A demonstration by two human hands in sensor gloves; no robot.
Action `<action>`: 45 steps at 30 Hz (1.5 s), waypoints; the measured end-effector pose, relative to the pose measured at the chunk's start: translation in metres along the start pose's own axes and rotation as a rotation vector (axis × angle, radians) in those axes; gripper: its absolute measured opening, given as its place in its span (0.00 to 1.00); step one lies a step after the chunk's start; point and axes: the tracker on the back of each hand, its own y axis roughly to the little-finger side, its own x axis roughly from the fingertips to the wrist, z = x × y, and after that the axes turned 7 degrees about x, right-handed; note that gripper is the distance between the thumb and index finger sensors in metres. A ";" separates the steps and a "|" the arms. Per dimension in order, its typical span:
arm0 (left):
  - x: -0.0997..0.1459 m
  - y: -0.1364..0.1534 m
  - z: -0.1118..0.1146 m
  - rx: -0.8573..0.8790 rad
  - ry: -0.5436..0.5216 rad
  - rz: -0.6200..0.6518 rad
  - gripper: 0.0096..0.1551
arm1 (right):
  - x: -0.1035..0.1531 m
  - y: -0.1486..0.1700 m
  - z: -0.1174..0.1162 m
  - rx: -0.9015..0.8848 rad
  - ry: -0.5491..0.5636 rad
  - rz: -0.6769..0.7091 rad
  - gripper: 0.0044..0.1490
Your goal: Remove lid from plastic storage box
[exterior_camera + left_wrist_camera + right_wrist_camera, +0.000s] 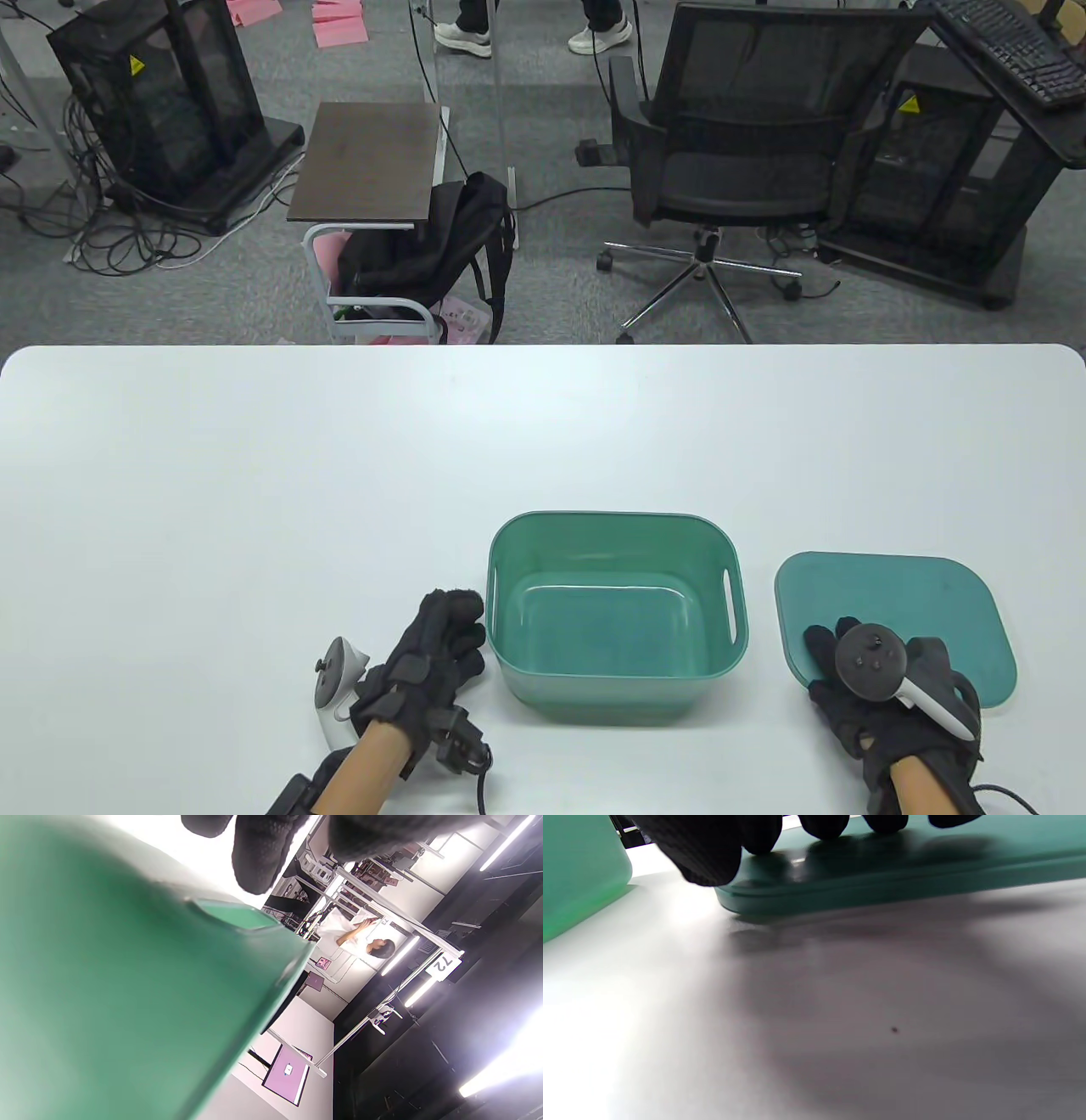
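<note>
Office clutter, a mesh chair (738,161) and a small side cart (373,170), stood beyond the far edge of the white tabletop (254,475). Toward the near edge sat the green storage box (615,620), open and with nothing in it, and the lid (899,611) lay flat on the tabletop just beside it, on the side of the right-hand edge, with a strip of bare tabletop between them. By that lie the lid was already off.

The right hand (891,688) rested on the lid's near corner, its fingers (823,823) spread flat with the tips pressing the top face and nothing curled under the rim. So the lid lay directly beneath and ahead of those fingers, its long axis running roughly parallel to the near edge, and the right hand was clearly the nearer one to it.

The left hand (433,662) sat against the box's outer wall on the opposite side, fingers loosely bent beside it and enclosing nothing. What remained, I judged, was only for the right hand to lift clear.
</note>
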 end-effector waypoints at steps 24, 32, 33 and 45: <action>0.042 -0.079 0.124 -1.210 0.096 0.730 0.49 | 0.058 -0.127 0.096 -0.225 0.812 0.417 0.46; 0.040 -0.067 0.121 -1.417 0.068 0.752 0.57 | 0.047 -0.142 0.072 -0.092 0.818 0.436 0.54; 0.040 -0.067 0.120 -1.430 0.067 0.750 0.57 | 0.046 -0.142 0.072 -0.098 0.821 0.440 0.54; 0.040 -0.068 0.114 -1.420 0.061 0.741 0.57 | 0.045 -0.140 0.073 -0.107 0.814 0.419 0.53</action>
